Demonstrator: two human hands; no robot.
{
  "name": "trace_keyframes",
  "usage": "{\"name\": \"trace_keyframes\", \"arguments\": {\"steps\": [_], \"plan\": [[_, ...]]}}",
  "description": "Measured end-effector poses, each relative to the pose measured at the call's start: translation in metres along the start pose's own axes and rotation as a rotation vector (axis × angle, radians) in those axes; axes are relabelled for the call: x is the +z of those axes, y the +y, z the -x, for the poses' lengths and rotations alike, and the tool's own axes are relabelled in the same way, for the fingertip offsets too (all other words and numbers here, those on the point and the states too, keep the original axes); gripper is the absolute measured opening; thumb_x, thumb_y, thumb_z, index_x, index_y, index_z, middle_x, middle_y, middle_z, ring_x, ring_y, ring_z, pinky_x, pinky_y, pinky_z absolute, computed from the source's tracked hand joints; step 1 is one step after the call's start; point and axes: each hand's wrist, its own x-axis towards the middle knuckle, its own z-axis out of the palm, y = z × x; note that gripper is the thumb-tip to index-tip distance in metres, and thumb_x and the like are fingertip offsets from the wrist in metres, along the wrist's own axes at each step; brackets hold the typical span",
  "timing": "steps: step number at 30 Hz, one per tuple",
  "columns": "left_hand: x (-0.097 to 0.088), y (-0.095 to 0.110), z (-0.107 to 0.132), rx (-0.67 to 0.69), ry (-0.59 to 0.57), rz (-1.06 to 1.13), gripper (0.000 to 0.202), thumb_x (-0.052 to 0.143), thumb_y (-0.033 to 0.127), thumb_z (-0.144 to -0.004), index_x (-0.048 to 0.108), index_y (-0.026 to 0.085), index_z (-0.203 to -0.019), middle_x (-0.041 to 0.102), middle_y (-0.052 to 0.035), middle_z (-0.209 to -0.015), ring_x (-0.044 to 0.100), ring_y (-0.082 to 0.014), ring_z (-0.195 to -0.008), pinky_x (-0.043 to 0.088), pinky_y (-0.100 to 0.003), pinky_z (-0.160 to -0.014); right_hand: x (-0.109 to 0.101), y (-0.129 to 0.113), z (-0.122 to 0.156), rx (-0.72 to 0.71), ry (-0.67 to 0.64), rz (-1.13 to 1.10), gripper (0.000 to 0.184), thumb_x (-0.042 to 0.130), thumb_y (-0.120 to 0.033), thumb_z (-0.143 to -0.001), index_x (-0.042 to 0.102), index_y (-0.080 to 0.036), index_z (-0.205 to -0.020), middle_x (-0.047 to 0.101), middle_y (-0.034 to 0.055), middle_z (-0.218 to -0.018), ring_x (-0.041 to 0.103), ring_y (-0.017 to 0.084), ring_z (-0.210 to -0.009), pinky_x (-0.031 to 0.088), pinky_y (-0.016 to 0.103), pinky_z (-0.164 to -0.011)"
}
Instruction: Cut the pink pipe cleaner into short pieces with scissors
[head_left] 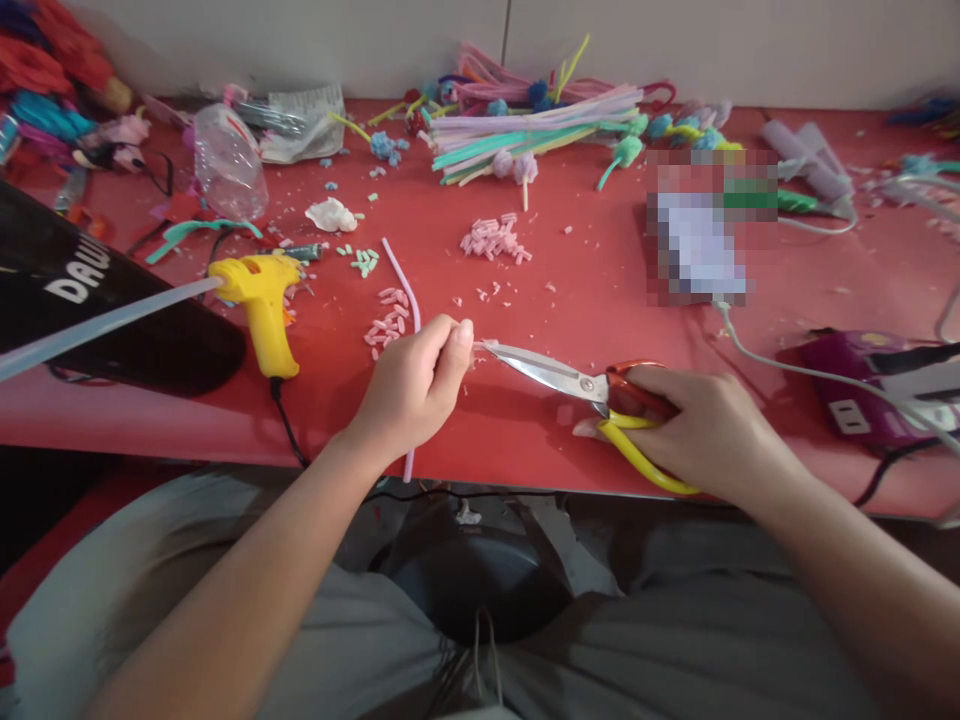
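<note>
My left hand (420, 375) is closed in a pinch on a short pink piece of pipe cleaner (484, 345), whose end pokes out past the thumb. At that end are the tips of the scissors (551, 372), their blades nearly together. My right hand (686, 425) grips the scissors by one red and one yellow handle. A longer lilac-pink pipe cleaner (403, 275) runs behind my left hand; whether the hand touches it is hidden. Short pink cut pieces (388, 322) lie beside that hand. Farther back sits another heap of pink pieces (495, 238).
A yellow glue gun (262, 305) and a black cylinder (150, 320) are on the left. Bundled pipe cleaners (536, 135) and a clear plastic bottle (225, 165) lie at the back. On the right are a purple power strip (847, 390) and a cable (795, 365).
</note>
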Motion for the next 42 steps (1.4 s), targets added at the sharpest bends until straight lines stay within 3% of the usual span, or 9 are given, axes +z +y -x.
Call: {"name": "trace_keyframes", "arguments": {"steps": [42], "plan": [[0.0003, 0.0005, -0.0007, -0.005, -0.010, 0.018, 0.036, 0.038, 0.031, -0.102, 0.034, 0.021, -0.067, 0.037, 0.0046, -0.054, 0.037, -0.0090, -0.047, 0.030, -0.026, -0.049, 0.0005, -0.0013, 0.0006, 0.007, 0.015, 0.021, 0.067, 0.056, -0.084, -0.063, 0.031, -0.023, -0.056, 0.035, -0.0048, -0.051, 0.023, 0.010, -0.051, 0.024, 0.025, -0.044]]}}
